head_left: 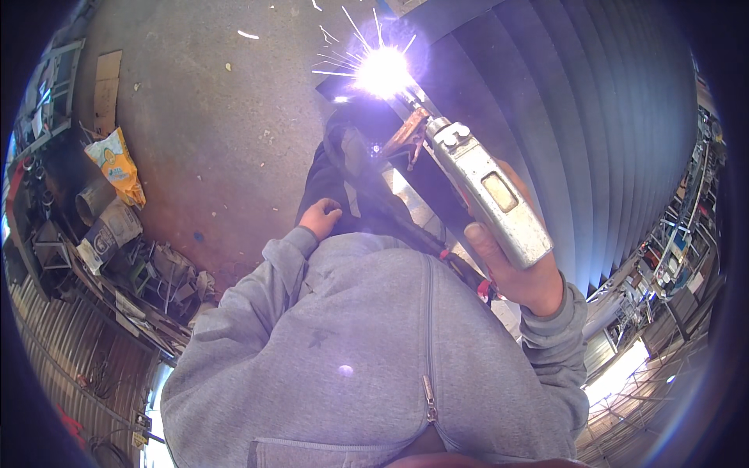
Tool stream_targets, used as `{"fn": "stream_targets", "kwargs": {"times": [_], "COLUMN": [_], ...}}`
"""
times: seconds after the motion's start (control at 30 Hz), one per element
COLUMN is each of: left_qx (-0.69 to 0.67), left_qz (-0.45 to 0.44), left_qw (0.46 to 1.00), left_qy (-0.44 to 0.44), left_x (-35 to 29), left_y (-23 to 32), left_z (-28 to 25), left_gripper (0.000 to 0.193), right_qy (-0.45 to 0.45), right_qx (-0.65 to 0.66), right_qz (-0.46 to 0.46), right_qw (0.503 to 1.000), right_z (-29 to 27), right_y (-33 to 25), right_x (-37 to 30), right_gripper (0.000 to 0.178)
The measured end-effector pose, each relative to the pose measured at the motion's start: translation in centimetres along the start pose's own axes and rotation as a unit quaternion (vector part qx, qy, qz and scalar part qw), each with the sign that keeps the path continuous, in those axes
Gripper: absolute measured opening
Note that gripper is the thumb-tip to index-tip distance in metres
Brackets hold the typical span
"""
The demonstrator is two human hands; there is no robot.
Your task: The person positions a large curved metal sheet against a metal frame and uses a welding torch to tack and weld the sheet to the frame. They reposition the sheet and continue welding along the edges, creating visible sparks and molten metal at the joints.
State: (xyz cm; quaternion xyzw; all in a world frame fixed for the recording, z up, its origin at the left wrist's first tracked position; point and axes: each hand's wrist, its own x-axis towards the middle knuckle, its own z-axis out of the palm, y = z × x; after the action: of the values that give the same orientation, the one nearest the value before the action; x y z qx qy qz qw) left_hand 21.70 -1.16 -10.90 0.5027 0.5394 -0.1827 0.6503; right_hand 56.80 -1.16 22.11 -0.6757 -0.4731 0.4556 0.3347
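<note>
My right hand (527, 273) is wrapped round a silver handheld welding gun (493, 191), which points up and to the left. A copper-coloured bracket (407, 134) sits near its nozzle. At the tip burns a glaring white-violet weld spot (384, 72) that throws sparks and hides the joint beneath it. The tip is at the left edge of a stack of dark grey sheet-metal panels (546, 86). My left hand (320, 218) rests against my dark trouser leg, its fingers curled closed, with nothing visible in them.
Dark hose (417, 234) with red bands runs beside my legs. On the concrete floor (211, 132) at left stand a yellow bag (117, 165), a cardboard strip (108, 90) and a whitish sack (109, 234). Cluttered racks (679, 242) line the right side.
</note>
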Motion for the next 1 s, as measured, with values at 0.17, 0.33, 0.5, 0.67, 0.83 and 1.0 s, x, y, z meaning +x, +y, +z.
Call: {"fn": "stream_targets", "kwargs": {"times": [0.17,0.33,0.5,0.67,0.83,1.0], "left_qx": [-0.004,-0.051,-0.094,-0.072,-0.162,-0.024], "left_qz": [0.02,0.002,0.018,0.013,0.166,0.363], "left_qw": [1.0,0.999,0.995,0.99,0.944,0.883], "left_qy": [0.009,-0.006,0.016,0.119,0.234,0.297], "left_x": [0.0,-0.1,-0.7,-2.1,-3.8,-4.4], "left_y": [-0.2,-0.1,0.6,3.5,11.7,23.4], "left_z": [0.2,0.1,-0.5,-4.0,-9.2,-12.3], "left_gripper": [0.03,0.032,0.026,0.03,0.022,0.057], "right_qy": [-0.007,-0.014,0.03,0.072,0.111,0.137], "right_qx": [0.089,0.098,0.136,0.159,0.148,0.13], "right_qz": [0.076,0.152,0.207,0.207,0.209,0.237], "right_qw": [0.993,0.983,0.968,0.963,0.96,0.953], "right_z": [-0.3,-1.1,-1.7,-1.2,0.1,1.4], "right_y": [0.2,0.1,-0.3,0.1,1.0,0.8], "right_x": [-0.9,-3.3,-5.9,-7.9,-10.0,-11.0], "right_gripper": [0.065,0.061,0.077,0.086,0.091,0.087]}}
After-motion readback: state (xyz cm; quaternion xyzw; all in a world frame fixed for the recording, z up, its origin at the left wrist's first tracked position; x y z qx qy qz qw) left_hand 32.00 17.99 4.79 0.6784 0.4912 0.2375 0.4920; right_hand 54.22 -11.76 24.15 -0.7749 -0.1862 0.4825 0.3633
